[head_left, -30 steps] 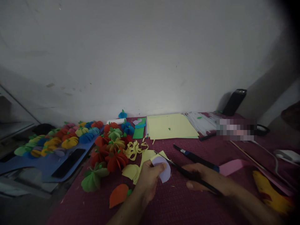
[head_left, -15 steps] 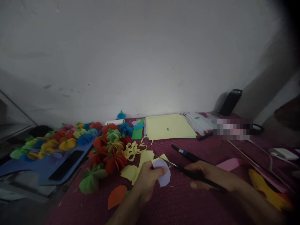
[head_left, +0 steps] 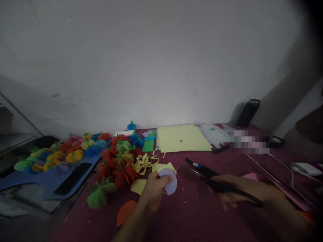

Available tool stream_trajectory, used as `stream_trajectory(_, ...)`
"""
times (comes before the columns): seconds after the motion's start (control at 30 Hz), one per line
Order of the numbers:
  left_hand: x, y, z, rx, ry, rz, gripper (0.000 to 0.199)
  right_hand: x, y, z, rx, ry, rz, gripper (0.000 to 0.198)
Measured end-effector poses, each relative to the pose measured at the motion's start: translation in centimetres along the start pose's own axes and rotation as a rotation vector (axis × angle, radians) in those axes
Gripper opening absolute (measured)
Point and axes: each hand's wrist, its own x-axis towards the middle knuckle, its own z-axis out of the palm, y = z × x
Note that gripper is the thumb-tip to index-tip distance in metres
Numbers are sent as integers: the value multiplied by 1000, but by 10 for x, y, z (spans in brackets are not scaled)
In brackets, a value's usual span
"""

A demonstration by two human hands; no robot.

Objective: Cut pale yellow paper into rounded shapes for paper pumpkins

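"What could go wrong?"
"The left grip (head_left: 155,186) pinches lilac paper (head_left: 171,185) above the maroon surface (head_left: 196,218), yellow paper (head_left: 171,166) showing behind; loose pressure could let it slip. The right grip (head_left: 236,189) is wrapped around slightly parted scissors (head_left: 214,185); a hasty snip could bite deep."
"And around?"
"Red paper pumpkins (head_left: 124,174), yellow sheets (head_left: 185,134), dark flask (head_left: 248,113); pale wall (head_left: 156,67) behind, dim light."

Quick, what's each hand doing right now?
Left hand: closed, pinching a rounded lilac paper piece.
Right hand: closed, holding black-handled scissors.
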Motion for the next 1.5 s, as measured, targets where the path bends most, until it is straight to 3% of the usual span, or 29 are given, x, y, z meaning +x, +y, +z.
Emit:
stream_trajectory(0.1,2,-3,0,0,21,-6,14,-3,-8,0,55,163,-32,37)
stream_trajectory(0.2,1,-8,2,28,12,-10,13,10,-21,15,129,404,-188,42)
stream_trajectory(0.3,-1,-13,6,61,1,-7,14,34,-30,41,173,464,-293,41)
stream_trajectory(0.5,-4,-22,12,153,-44,-20,14,62,-28,69,234,621,-295,41)
stream_trajectory(1.1,-11,-33,28,373,-169,-11,16,72,-23,71,289,625,-312,39)
stream_trajectory(1.37,-10,-34,29,334,-155,-31,20,74,-17,72,289,672,-321,40)
stream_trajectory(1.5,-10,-31,31,254,-126,58,28,72,-22,69,330,721,-312,40)
